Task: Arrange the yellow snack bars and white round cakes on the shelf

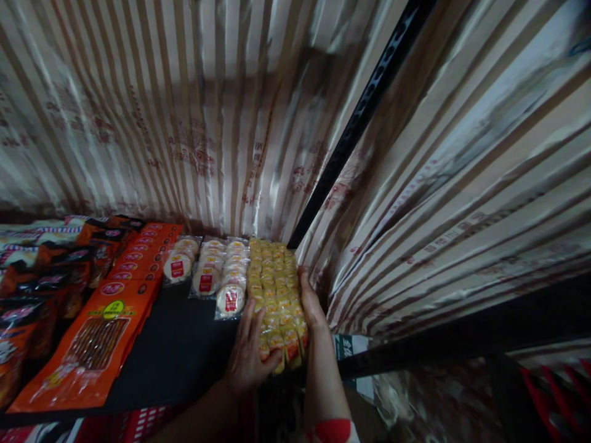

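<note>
— So, what is on the black shelf (pixel 180 351)?
— Yellow snack packs (pixel 276 289) in rows, at its right end. My left hand (pixel 249 357) and right hand (pixel 311 304) press flat against their two sides, fingers spread, gripping nothing.

Two hands are on the shelf (pixel 184 351): left hand (pixel 249 354) and right hand (pixel 310 301), one on each side of the yellow packs (pixel 274 289). Yellow packs stand in three rows along the right edge; individual count cannot be told. Round cake packs (pixel 207 271): three rows at the back edge. Orange packs (pixel 133 264): two stacks toward the left edge.
</note>
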### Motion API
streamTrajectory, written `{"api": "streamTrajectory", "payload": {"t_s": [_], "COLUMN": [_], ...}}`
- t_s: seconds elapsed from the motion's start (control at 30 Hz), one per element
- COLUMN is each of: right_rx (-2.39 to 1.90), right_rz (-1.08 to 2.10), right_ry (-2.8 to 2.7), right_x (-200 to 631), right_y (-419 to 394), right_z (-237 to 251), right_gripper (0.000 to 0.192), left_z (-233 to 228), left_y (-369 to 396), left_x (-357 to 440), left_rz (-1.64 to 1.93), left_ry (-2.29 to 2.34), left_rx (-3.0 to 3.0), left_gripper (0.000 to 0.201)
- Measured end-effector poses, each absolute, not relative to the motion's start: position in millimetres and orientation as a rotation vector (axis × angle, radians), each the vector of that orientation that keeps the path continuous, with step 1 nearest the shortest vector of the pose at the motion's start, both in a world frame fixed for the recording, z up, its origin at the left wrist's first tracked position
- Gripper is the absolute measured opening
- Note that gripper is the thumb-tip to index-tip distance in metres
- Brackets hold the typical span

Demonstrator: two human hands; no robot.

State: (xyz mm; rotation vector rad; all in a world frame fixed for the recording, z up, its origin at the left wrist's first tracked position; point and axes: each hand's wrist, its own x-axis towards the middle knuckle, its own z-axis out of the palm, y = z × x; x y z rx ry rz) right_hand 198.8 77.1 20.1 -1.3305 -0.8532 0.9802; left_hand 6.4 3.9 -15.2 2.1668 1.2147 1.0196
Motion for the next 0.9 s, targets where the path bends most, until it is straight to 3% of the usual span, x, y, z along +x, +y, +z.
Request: {"api": "streamTrajectory", "payload": {"t_s": [0.23, 0.9], "right_rx": [-1.223, -1.152], "right_rz": [1.349, 1.439], "right_ry": [-0.681, -0.593], "right_x": [188, 189], "right_y": [86, 101], "right_z": [30, 54], "right_gripper": [0.056, 0.048], "left_z": [-19, -23], "left_y": [5, 5], "left_x": [8, 8], "left_rz": [1.053, 1.095], "left_ry": [1.207, 1.210], "left_rx": [2.188, 2.172], "left_gripper": [0.072, 0.075]}}
